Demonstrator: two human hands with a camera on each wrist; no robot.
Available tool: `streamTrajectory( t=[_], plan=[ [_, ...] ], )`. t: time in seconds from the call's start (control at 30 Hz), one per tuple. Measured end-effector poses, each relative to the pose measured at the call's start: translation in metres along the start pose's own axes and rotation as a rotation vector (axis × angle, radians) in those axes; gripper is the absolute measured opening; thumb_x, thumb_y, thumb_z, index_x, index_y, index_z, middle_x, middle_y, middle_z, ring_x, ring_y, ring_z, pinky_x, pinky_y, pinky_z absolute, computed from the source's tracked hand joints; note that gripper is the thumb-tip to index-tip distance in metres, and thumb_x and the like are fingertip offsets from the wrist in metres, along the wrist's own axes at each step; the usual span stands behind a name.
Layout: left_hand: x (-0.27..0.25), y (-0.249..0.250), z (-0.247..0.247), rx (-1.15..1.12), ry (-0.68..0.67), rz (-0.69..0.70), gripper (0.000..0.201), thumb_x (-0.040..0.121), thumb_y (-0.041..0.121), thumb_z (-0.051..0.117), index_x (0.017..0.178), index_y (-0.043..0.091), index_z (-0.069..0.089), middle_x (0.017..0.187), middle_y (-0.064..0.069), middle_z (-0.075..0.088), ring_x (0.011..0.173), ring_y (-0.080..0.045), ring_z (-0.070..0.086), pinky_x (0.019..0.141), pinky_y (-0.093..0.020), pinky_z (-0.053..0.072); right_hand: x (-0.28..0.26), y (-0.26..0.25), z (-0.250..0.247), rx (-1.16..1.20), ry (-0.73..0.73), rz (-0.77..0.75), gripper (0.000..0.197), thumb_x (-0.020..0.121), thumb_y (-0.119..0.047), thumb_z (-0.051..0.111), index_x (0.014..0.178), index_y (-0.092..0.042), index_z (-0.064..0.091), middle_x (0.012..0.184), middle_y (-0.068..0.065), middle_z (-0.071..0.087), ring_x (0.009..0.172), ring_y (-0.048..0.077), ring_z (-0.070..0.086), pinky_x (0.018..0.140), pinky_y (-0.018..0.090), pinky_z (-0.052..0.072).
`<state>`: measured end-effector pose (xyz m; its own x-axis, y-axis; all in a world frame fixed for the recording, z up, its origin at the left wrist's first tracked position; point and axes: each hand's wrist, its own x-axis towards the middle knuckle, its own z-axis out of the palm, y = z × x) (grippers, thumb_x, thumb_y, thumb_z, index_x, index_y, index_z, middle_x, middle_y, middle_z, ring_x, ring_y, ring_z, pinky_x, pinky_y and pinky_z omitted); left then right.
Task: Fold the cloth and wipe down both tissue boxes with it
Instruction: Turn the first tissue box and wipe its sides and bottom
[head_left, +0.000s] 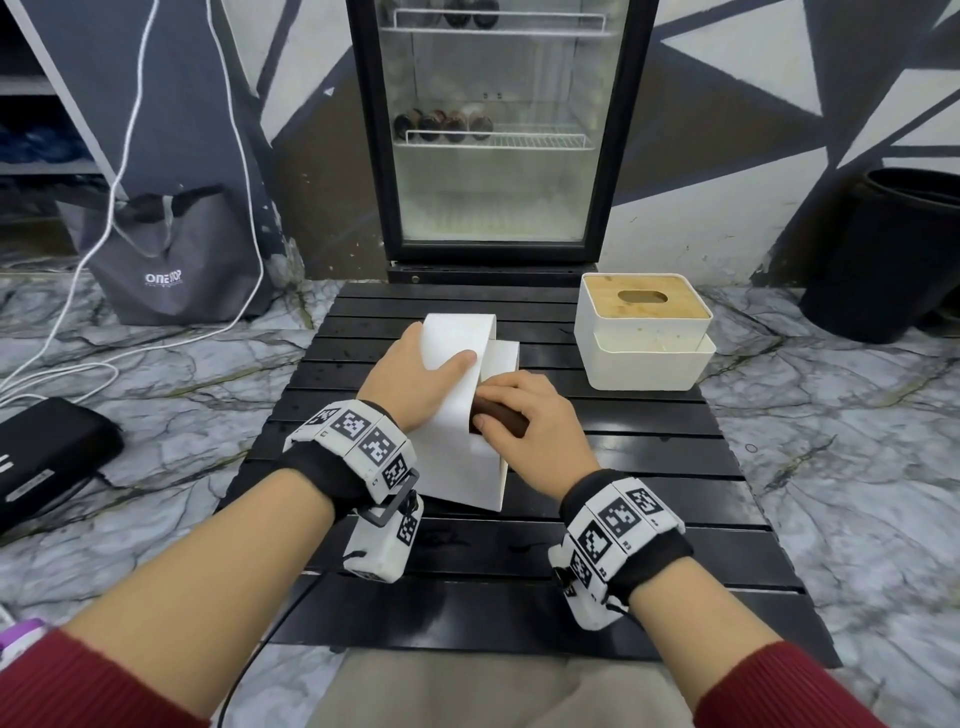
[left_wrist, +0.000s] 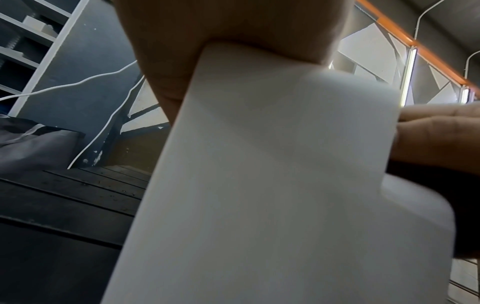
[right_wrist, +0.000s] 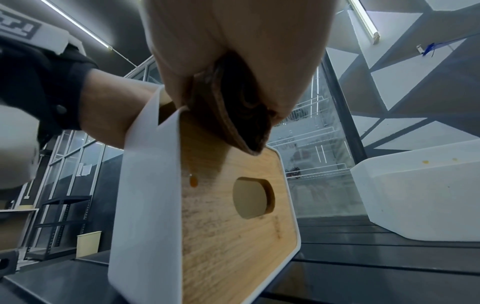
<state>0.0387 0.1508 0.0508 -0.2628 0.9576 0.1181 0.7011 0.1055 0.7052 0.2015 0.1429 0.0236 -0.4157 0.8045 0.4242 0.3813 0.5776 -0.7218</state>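
Observation:
A white tissue box (head_left: 452, 441) stands tipped on its side in the middle of the black slatted table (head_left: 675, 467), its wooden lid (right_wrist: 233, 226) with an oval slot facing right. My left hand (head_left: 431, 358) grips the box from the left, thumb over its top face (left_wrist: 259, 185). My right hand (head_left: 514, 410) holds a folded brown cloth (head_left: 498, 415) pressed against the upper edge of the lid side; the cloth (right_wrist: 241, 123) touches the wood there. The second tissue box (head_left: 644, 332), white with a wooden lid, sits upright at the back right, untouched.
A glass-door fridge (head_left: 493, 130) stands behind the table. A grey bag (head_left: 171, 254) and white cables (head_left: 119, 171) are at the left, with a black case (head_left: 47, 457) on the marble floor. A black bin (head_left: 883, 260) stands at the right.

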Motion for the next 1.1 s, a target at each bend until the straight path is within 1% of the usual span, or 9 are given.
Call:
streamTrajectory(
  t=[0.17,0.27,0.37,0.5,0.6,0.77,0.97,1.03,1.1],
  plan=[
    [-0.001,0.001,0.001,0.012,0.012,-0.001,0.051,0.088,0.049,0.053,0.123,0.014,0.045,0.123,-0.001,0.053,0.105,-0.02,0.05,0.079,-0.029,0.031,-0.008,-0.002,0.002,0.008,0.03,-0.049,0.023,0.079,-0.007,0.066,0.102,-0.012,0.069,0.101,-0.006,0.061,0.102,0.009,0.046,0.092,0.007,0.03],
    [0.0,0.0,0.001,0.006,0.012,0.008,0.048,0.087,0.05,0.053,0.119,0.014,0.046,0.118,-0.001,0.055,0.096,-0.017,0.048,0.077,-0.03,0.033,-0.008,-0.002,0.002,0.014,0.023,-0.06,0.023,0.079,-0.007,0.066,0.101,-0.012,0.069,0.098,-0.011,0.058,0.101,0.006,0.045,0.091,0.005,0.029],
    [0.001,0.0,0.001,0.015,-0.001,0.007,0.049,0.086,0.051,0.054,0.118,0.015,0.046,0.113,0.0,0.052,0.094,-0.016,0.046,0.076,-0.03,0.032,-0.004,0.0,0.0,0.005,-0.004,-0.051,0.022,0.08,-0.008,0.065,0.102,-0.013,0.069,0.099,-0.01,0.058,0.102,0.007,0.045,0.091,0.004,0.027],
    [0.002,-0.001,0.001,0.013,-0.008,-0.002,0.051,0.084,0.053,0.055,0.118,0.017,0.046,0.113,0.003,0.052,0.096,-0.016,0.047,0.077,-0.031,0.033,0.002,0.002,-0.001,0.008,-0.012,-0.033,0.022,0.082,-0.01,0.063,0.102,-0.014,0.069,0.098,-0.011,0.057,0.103,0.01,0.047,0.091,0.007,0.029],
    [0.003,-0.002,0.002,0.006,-0.012,-0.008,0.054,0.082,0.055,0.057,0.119,0.016,0.047,0.117,0.0,0.055,0.102,-0.021,0.052,0.078,-0.032,0.036,0.006,0.002,-0.001,0.004,-0.01,-0.013,0.022,0.082,-0.01,0.063,0.102,-0.014,0.069,0.1,-0.008,0.06,0.103,0.012,0.048,0.092,0.011,0.031],
    [0.003,-0.001,0.002,-0.002,-0.003,-0.011,0.056,0.08,0.055,0.06,0.118,0.016,0.047,0.116,0.0,0.056,0.1,-0.02,0.052,0.078,-0.032,0.037,0.006,0.002,0.0,0.014,0.005,0.008,0.023,0.081,-0.01,0.064,0.103,-0.015,0.069,0.103,-0.005,0.062,0.104,0.013,0.048,0.092,0.016,0.033],
    [0.001,-0.001,0.0,-0.042,0.004,0.022,0.069,0.071,0.061,0.068,0.123,0.019,0.046,0.109,0.009,0.051,0.097,-0.013,0.05,0.076,-0.028,0.036,0.002,0.002,-0.002,0.017,-0.013,-0.01,0.023,0.08,-0.008,0.064,0.102,-0.015,0.069,0.102,-0.008,0.06,0.103,0.009,0.045,0.089,0.001,0.025],
    [0.0,-0.001,0.0,-0.043,-0.021,0.035,0.074,0.065,0.065,0.069,0.121,0.022,0.047,0.108,0.011,0.052,0.096,-0.012,0.051,0.07,-0.025,0.035,0.001,0.002,-0.004,0.004,-0.043,-0.019,0.024,0.081,-0.008,0.064,0.103,-0.016,0.069,0.102,-0.009,0.058,0.103,0.006,0.044,0.089,0.0,0.023],
    [0.0,0.0,-0.001,-0.03,-0.036,0.032,0.08,0.058,0.07,0.065,0.12,0.024,0.046,0.108,0.011,0.052,0.095,-0.011,0.05,0.07,-0.026,0.035,0.001,0.001,-0.008,-0.002,-0.083,-0.02,0.025,0.081,-0.009,0.063,0.104,-0.017,0.068,0.103,-0.011,0.057,0.103,0.005,0.043,0.089,0.0,0.024]
  ],
)
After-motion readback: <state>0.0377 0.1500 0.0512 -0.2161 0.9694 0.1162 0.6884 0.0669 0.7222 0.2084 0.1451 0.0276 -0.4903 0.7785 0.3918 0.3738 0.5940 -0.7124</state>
